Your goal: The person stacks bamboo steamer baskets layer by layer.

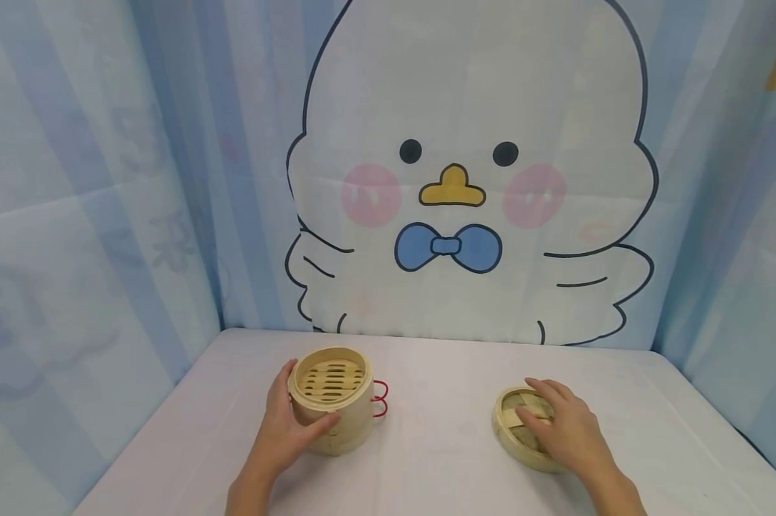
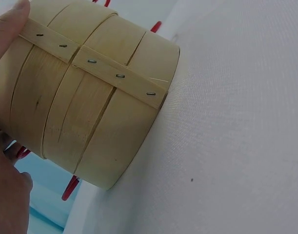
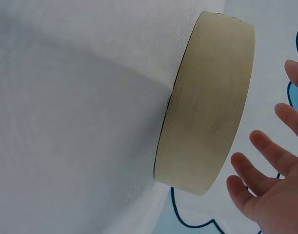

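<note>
A small round bamboo steamer [image 1: 355,424] of stacked tiers stands upright on the table at left centre, its slatted rack showing from above. Red wire loops [image 2: 70,188] stick out from its sides. My left hand [image 1: 283,433] holds it from the left, thumb across the front and fingers round the far side. To the right lies a bamboo lid [image 1: 515,443] with a woven top. Over that lid hovers my right hand [image 1: 573,433], fingers spread. The right wrist view shows the fingers apart from the lid's plain side wall [image 3: 207,102].
A white cloth covers the table [image 1: 436,430]. Behind it hangs a curtain [image 1: 452,301] printed with a white bird in a blue bow tie. Pale blue striped curtains [image 1: 84,251] close in both sides.
</note>
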The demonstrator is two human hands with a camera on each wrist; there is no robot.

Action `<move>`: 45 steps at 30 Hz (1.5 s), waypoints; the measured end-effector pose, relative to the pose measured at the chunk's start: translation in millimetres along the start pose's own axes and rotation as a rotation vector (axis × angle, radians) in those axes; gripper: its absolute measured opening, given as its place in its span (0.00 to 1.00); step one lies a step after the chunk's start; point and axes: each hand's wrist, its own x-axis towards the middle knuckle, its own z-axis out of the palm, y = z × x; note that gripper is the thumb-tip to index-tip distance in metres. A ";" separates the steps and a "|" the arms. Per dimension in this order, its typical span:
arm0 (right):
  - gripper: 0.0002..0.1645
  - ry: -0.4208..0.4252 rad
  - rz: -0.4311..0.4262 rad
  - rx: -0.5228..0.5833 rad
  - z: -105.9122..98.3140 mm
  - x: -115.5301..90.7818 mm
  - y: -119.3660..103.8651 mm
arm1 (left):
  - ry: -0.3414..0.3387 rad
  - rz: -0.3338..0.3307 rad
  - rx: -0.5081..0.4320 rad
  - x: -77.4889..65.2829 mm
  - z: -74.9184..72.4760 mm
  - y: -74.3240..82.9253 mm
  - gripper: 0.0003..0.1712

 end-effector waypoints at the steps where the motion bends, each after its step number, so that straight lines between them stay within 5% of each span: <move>1: 0.35 -0.011 0.005 -0.008 0.0 0.7 1.4 | 0.001 -0.001 -0.001 -0.1 0.1 -0.1 0.69; 16: 0.27 -0.177 0.041 -0.063 -4.4 4.5 16.7 | 0.017 0.024 -0.038 1.1 2.2 -1.9 0.67; 27: 0.18 -0.191 0.035 -0.031 -5.1 5.9 23.5 | -0.013 -0.059 -0.036 -0.4 0.0 1.2 0.66; 45: 0.13 -0.146 0.021 0.010 -7.8 5.4 23.0 | -0.012 -0.093 -0.043 -0.5 0.1 -0.6 0.66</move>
